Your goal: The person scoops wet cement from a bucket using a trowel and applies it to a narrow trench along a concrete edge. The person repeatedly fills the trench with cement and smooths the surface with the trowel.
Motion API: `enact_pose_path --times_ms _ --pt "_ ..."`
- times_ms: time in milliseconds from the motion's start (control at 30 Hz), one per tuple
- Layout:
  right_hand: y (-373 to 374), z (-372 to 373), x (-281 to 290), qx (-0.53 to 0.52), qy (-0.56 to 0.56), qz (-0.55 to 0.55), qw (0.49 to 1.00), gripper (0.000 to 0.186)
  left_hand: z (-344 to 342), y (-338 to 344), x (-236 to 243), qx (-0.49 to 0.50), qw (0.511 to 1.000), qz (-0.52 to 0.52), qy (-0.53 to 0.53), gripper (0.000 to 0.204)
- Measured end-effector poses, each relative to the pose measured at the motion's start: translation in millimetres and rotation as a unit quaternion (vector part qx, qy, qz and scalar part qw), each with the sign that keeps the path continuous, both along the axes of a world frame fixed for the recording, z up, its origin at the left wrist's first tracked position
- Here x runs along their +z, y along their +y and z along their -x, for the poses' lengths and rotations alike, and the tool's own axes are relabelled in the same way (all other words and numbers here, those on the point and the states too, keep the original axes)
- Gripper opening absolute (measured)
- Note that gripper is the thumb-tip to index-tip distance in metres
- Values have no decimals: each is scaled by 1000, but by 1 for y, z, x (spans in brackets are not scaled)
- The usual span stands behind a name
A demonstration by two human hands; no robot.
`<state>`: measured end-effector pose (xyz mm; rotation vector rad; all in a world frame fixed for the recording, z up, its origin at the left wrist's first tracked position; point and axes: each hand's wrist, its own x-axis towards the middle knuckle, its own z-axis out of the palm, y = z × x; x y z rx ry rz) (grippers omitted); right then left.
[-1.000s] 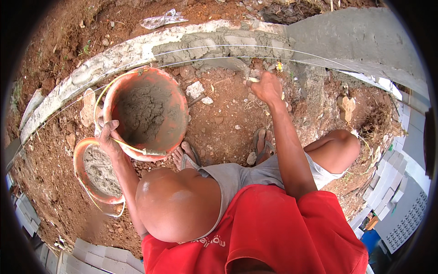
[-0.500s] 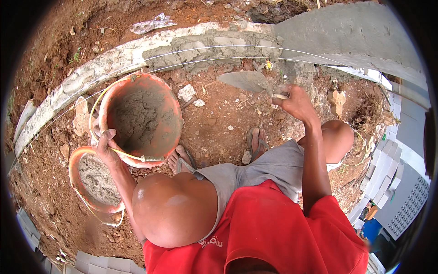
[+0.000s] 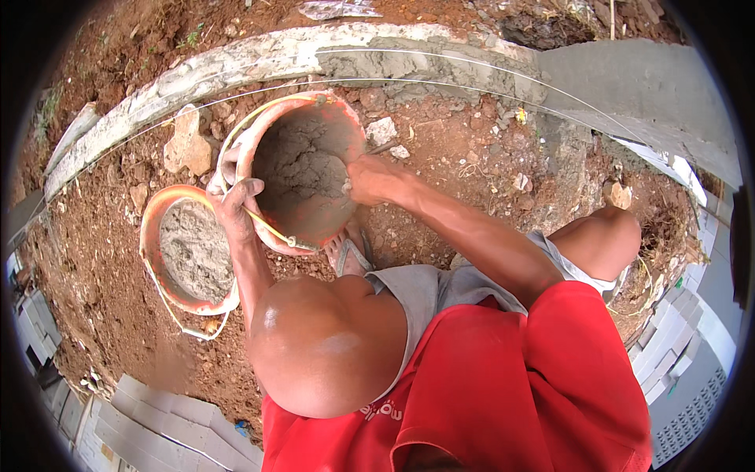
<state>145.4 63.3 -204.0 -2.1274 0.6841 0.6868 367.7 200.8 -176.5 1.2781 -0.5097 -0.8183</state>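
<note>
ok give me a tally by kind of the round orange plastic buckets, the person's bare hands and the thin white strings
Round orange plastic buckets: 2
Bare hands, left hand and right hand: 2
Thin white strings: 2
Total: 6

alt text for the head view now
A person's left hand grips an orange bucket of grey mortar while the right hand reaches over its rim. A second bucket of mortar and a low, partly mortared wall are nearby.
</note>
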Motion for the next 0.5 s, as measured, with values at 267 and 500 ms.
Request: enact_pose_path --times_ms 267,500 --pt "49 -9 -21 -120 -38 -118 985 52 1 1 -2 15 999 43 24 18" --pt "44 26 -10 -168 -157 -194 954 44 -9 -3 -6 50 999 13 4 22"
